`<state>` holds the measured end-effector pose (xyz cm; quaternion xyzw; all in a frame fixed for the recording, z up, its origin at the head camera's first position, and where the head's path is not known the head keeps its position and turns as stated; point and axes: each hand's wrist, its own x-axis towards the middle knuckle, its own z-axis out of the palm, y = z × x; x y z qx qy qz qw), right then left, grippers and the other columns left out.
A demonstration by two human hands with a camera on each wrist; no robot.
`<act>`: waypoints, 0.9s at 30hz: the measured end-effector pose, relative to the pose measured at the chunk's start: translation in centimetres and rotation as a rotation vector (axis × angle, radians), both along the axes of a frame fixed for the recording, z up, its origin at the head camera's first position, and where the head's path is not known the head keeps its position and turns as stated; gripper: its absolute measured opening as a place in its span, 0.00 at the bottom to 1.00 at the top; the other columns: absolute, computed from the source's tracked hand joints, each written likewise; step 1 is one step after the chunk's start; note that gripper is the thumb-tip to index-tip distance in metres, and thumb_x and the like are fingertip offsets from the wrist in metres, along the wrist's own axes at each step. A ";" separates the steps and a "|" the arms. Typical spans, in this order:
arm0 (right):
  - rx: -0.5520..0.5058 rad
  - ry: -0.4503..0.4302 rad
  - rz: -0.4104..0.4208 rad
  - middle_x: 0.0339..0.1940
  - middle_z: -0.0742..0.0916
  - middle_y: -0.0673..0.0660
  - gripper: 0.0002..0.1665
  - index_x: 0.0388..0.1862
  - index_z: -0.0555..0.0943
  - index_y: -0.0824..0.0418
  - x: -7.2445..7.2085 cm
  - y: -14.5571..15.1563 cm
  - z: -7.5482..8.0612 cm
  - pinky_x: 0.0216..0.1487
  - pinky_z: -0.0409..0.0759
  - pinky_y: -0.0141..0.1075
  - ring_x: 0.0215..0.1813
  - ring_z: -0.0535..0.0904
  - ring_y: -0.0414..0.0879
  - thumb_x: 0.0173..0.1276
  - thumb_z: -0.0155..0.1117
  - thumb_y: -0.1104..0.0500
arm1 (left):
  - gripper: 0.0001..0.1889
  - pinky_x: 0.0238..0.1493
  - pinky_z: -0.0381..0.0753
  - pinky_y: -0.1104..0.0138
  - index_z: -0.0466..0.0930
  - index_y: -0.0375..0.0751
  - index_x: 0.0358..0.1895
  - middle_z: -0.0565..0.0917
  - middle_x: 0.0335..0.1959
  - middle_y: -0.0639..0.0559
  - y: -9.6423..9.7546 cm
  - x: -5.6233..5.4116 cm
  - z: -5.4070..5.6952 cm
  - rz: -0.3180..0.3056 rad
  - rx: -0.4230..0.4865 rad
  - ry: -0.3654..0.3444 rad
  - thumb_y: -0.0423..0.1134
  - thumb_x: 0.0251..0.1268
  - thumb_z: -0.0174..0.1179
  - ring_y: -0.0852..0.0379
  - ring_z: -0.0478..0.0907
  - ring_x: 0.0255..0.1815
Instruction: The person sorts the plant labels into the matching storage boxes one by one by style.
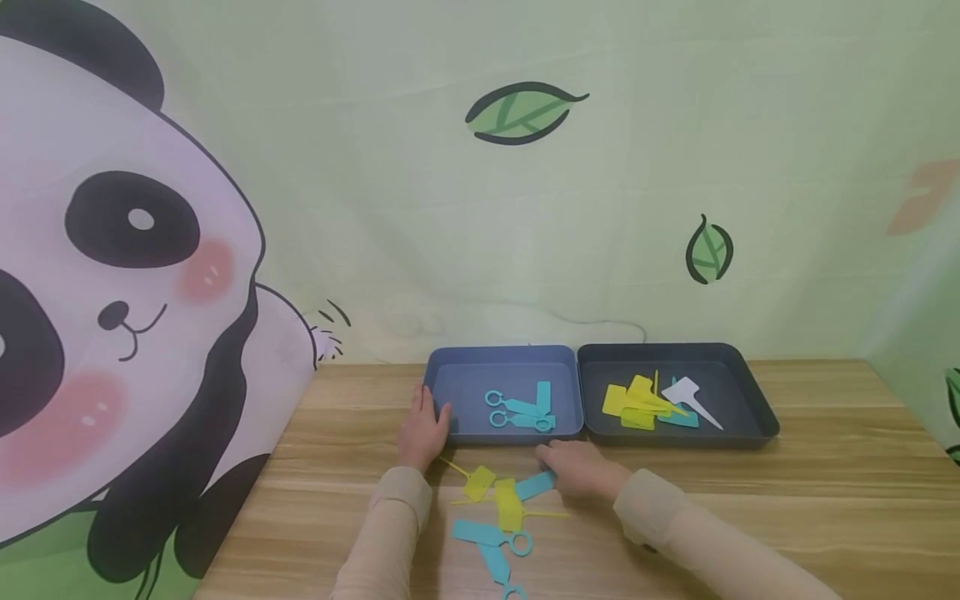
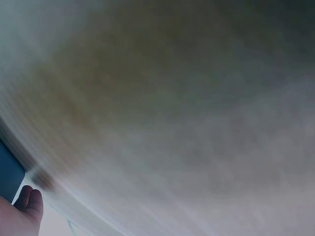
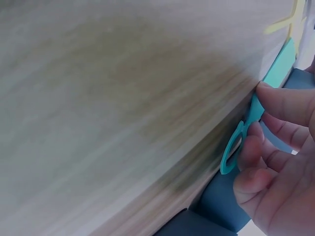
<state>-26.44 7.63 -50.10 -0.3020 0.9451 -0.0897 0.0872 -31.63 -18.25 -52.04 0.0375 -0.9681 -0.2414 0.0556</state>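
My right hand point(image 1: 581, 468) pinches a teal plastic ring-ended tag point(image 1: 534, 486) in front of the trays. In the right wrist view, thumb and fingers grip this tag point(image 3: 279, 64) near its narrow neck, the ring sticking out beside them. My left hand point(image 1: 422, 427) lies against the left side of the blue tray point(image 1: 457, 433), fingers extended along its wall. Only part of that hand point(image 2: 24, 211) shows in the left wrist view, at the lower left corner. Inside the blue tray are several teal ring tags point(image 1: 525, 410).
A dark grey tray point(image 1: 738, 433) adjoins the blue one, holding yellow tags point(image 1: 637, 402), a teal piece point(image 1: 678, 419) and a white T-shaped tag point(image 1: 693, 398). Nearer on the wooden table point(image 1: 315, 500) lie yellow tags point(image 1: 509, 508) and two teal ring tags point(image 1: 480, 533). A panda-printed backdrop stands behind.
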 end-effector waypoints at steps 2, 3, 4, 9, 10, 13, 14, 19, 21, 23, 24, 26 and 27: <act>-0.002 0.007 0.007 0.24 0.71 0.46 0.11 0.27 0.72 0.51 0.0 0.0 -0.1 0.25 0.66 0.34 0.26 0.65 0.41 0.49 0.59 0.66 | 0.34 0.61 0.62 0.52 0.49 0.32 0.67 0.49 0.70 0.41 0.0 0.1 0.1 -0.001 0.006 0.002 0.54 0.65 0.38 0.41 0.57 0.66; -0.003 0.011 0.011 0.23 0.71 0.46 0.10 0.27 0.72 0.52 0.0 0.1 -0.1 0.24 0.66 0.34 0.26 0.65 0.41 0.49 0.59 0.66 | 0.35 0.61 0.62 0.52 0.49 0.32 0.67 0.48 0.70 0.41 0.0 0.1 0.1 0.000 0.005 -0.001 0.54 0.65 0.38 0.41 0.57 0.66; -0.005 0.013 0.015 0.23 0.71 0.46 0.10 0.26 0.72 0.52 0.0 0.1 -0.1 0.24 0.66 0.34 0.26 0.65 0.41 0.49 0.59 0.66 | 0.35 0.61 0.62 0.52 0.49 0.32 0.67 0.48 0.70 0.42 0.0 0.0 0.1 0.000 0.004 -0.003 0.54 0.65 0.38 0.41 0.57 0.66; -0.014 0.035 0.028 0.22 0.70 0.46 0.09 0.23 0.73 0.52 0.0 0.2 -0.1 0.24 0.64 0.32 0.25 0.64 0.41 0.48 0.59 0.66 | 0.34 0.61 0.62 0.52 0.48 0.33 0.67 0.48 0.70 0.42 0.0 0.0 0.1 0.006 -0.007 -0.010 0.54 0.66 0.37 0.42 0.57 0.65; -0.016 0.044 0.033 0.21 0.70 0.46 0.09 0.22 0.72 0.52 0.0 0.2 0.0 0.23 0.64 0.32 0.24 0.64 0.41 0.47 0.59 0.66 | 0.34 0.61 0.61 0.52 0.48 0.33 0.67 0.48 0.70 0.42 -0.1 -0.1 0.0 0.006 -0.005 -0.009 0.54 0.66 0.38 0.42 0.57 0.66; -0.024 0.063 0.042 0.18 0.68 0.45 0.10 0.18 0.69 0.53 0.0 0.4 0.3 0.22 0.61 0.32 0.23 0.62 0.40 0.45 0.59 0.66 | 0.34 0.62 0.61 0.53 0.48 0.33 0.67 0.48 0.70 0.42 -0.1 -0.1 -0.1 0.006 -0.006 -0.007 0.54 0.65 0.38 0.42 0.56 0.66; -0.030 0.065 0.043 0.17 0.67 0.45 0.11 0.16 0.68 0.53 0.0 0.4 0.4 0.21 0.60 0.32 0.22 0.61 0.40 0.45 0.59 0.66 | 0.34 0.62 0.61 0.53 0.48 0.33 0.67 0.48 0.70 0.42 -0.1 -0.1 -0.2 0.006 -0.007 -0.006 0.54 0.65 0.38 0.42 0.56 0.66; -0.044 0.049 0.043 0.14 0.64 0.45 0.15 0.14 0.65 0.53 -0.1 0.7 0.7 0.21 0.58 0.31 0.21 0.59 0.40 0.45 0.63 0.63 | 0.35 0.62 0.61 0.53 0.48 0.33 0.67 0.49 0.70 0.42 -0.1 -0.2 -0.1 0.004 -0.013 -0.008 0.55 0.65 0.37 0.43 0.56 0.66; -0.046 0.044 0.045 0.13 0.64 0.44 0.15 0.14 0.66 0.52 -0.2 0.8 0.8 0.21 0.58 0.30 0.21 0.60 0.39 0.46 0.64 0.62 | 0.35 0.61 0.61 0.52 0.49 0.33 0.67 0.49 0.70 0.42 -0.1 -0.2 -0.1 0.003 -0.015 -0.010 0.55 0.65 0.37 0.43 0.56 0.66; -0.053 0.028 0.047 0.13 0.65 0.44 0.16 0.14 0.66 0.52 -0.3 1.0 0.8 0.21 0.58 0.30 0.20 0.60 0.38 0.47 0.65 0.61 | 0.34 0.61 0.61 0.52 0.49 0.32 0.67 0.49 0.70 0.42 -0.1 -0.2 -0.1 0.001 -0.016 -0.009 0.54 0.65 0.38 0.42 0.56 0.66; -0.059 0.017 0.048 0.13 0.65 0.44 0.15 0.14 0.66 0.52 -0.3 1.0 0.8 0.20 0.57 0.30 0.20 0.60 0.38 0.47 0.65 0.61 | 0.34 0.61 0.61 0.52 0.49 0.32 0.67 0.49 0.70 0.42 -0.1 -0.2 -0.1 0.001 -0.017 -0.010 0.54 0.65 0.38 0.43 0.56 0.66; -0.078 -0.015 0.047 0.13 0.66 0.43 0.15 0.13 0.67 0.52 -0.4 1.2 0.9 0.20 0.57 0.29 0.20 0.60 0.37 0.47 0.64 0.61 | 0.34 0.60 0.62 0.52 0.49 0.32 0.67 0.49 0.70 0.41 0.0 -0.2 -0.1 0.000 -0.018 -0.006 0.53 0.65 0.38 0.42 0.57 0.66; -0.087 -0.034 0.046 0.13 0.66 0.43 0.14 0.13 0.67 0.52 -0.5 1.3 0.9 0.20 0.57 0.29 0.19 0.60 0.37 0.48 0.63 0.62 | 0.34 0.61 0.62 0.52 0.49 0.32 0.67 0.49 0.70 0.42 -0.1 -0.2 -0.1 0.003 -0.016 -0.007 0.54 0.65 0.38 0.43 0.56 0.66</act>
